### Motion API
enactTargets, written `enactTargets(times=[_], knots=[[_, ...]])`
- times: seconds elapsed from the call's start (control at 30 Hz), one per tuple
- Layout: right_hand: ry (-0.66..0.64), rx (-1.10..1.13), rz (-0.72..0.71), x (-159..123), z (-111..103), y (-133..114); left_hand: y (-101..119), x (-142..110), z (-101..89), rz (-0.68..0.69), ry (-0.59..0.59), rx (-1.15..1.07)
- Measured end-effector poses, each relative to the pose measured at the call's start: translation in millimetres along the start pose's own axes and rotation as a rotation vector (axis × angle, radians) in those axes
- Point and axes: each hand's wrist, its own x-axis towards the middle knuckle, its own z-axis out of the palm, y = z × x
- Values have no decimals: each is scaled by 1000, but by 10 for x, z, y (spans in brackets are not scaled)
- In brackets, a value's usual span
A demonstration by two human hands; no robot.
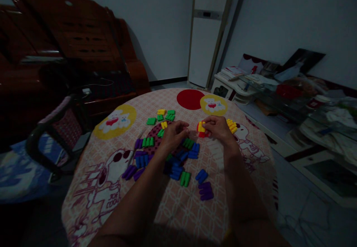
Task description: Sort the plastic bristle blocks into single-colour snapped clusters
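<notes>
My right hand pinches a yellow toy block between thumb and fingers. Red toy blocks show against and just under it; whether they are joined to it I cannot tell. To the left, my left hand hovers over the loose blocks, thumb and fingers a little apart, with nothing visible in it. Beyond my right hand lies a group of yellow blocks, partly covered by the hand. Blue blocks, green blocks and purple blocks are scattered around my left forearm, which hides some.
A patterned cloth covers the round table. At the left stand a chair and a carved wooden sofa. Along the right wall runs a cluttered glass-topped cabinet. A tall white unit stands at the back.
</notes>
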Motion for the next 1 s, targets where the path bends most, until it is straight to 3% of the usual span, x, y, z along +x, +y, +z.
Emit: enactTargets(times=[0.17, 0.3, 0.4, 0.53, 1.0], knots=[[525, -122, 1, 143, -440, 211, -16, 10, -22, 3, -5, 24], [740, -409, -81, 220, -622, 384, -29, 11, -7, 3, -4, 26], [752, -652, -210, 269, -626, 502, -32, 5, 2, 11, -3, 27], [697, -729, -348, 348, -571, 654, -8, -6, -9, 16, 4, 53], [615, -941, -292, 402, -552, 890, 36, -12, -41, 0, 6, 96]])
